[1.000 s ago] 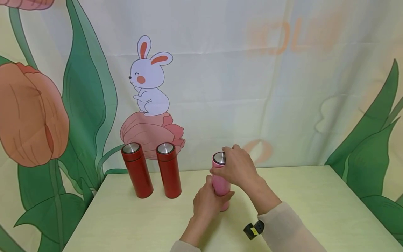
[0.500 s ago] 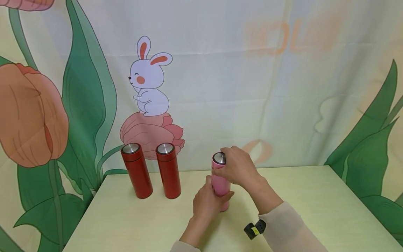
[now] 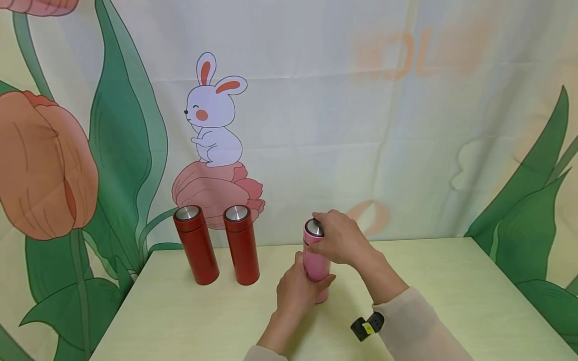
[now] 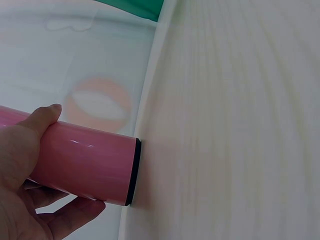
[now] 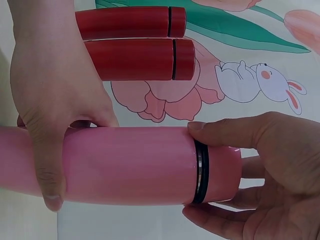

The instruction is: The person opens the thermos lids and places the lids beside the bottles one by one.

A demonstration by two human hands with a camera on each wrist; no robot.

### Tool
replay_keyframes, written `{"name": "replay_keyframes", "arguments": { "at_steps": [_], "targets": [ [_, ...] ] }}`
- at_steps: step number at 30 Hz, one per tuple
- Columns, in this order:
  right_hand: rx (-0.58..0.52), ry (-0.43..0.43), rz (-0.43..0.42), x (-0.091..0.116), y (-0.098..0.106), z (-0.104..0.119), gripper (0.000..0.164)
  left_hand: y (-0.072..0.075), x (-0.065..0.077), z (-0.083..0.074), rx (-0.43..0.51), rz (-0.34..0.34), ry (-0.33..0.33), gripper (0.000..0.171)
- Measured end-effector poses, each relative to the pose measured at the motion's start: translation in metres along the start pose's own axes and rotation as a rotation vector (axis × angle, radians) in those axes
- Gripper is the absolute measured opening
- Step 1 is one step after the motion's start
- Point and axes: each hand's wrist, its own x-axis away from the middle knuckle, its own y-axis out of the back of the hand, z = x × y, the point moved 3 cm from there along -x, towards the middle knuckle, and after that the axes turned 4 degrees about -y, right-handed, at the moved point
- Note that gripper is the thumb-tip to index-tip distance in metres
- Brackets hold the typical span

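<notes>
In the head view, a red flask (image 3: 198, 250) and its twin (image 3: 243, 250) stand on the counter (image 3: 171, 316) at eight and seven o'clock; a printed backdrop (image 3: 316, 130) shows a rabbit (image 3: 219, 143) at ten.

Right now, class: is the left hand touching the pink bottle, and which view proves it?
Touching. The right wrist view shows it plainly: the left hand grips the pink bottle, its thumb lying across the side.

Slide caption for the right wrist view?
Left hand grips a pink bottle, right hand its lid; two red bottles beyond.
</notes>
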Motion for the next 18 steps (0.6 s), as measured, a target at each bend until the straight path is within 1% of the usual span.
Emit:
{"name": "replay_keyframes", "arguments": {
  "at_steps": [4,8,18],
  "targets": [
    [0.000,0.012,0.031,0.0001,0.0001,-0.0005,0.075,0.0001,0.0002,0.0002,-0.004,-0.010,-0.013,0.072],
    [-0.009,0.034,0.044,0.0002,0.0008,-0.0002,0.072,-0.0001,0.0000,0.0006,-0.008,-0.012,-0.021,0.073],
    [-0.075,0.081,0.093,0.0024,0.0000,-0.0032,0.070,-0.0005,0.0011,0.0011,0.001,-0.005,-0.016,0.073]
  ]
}}
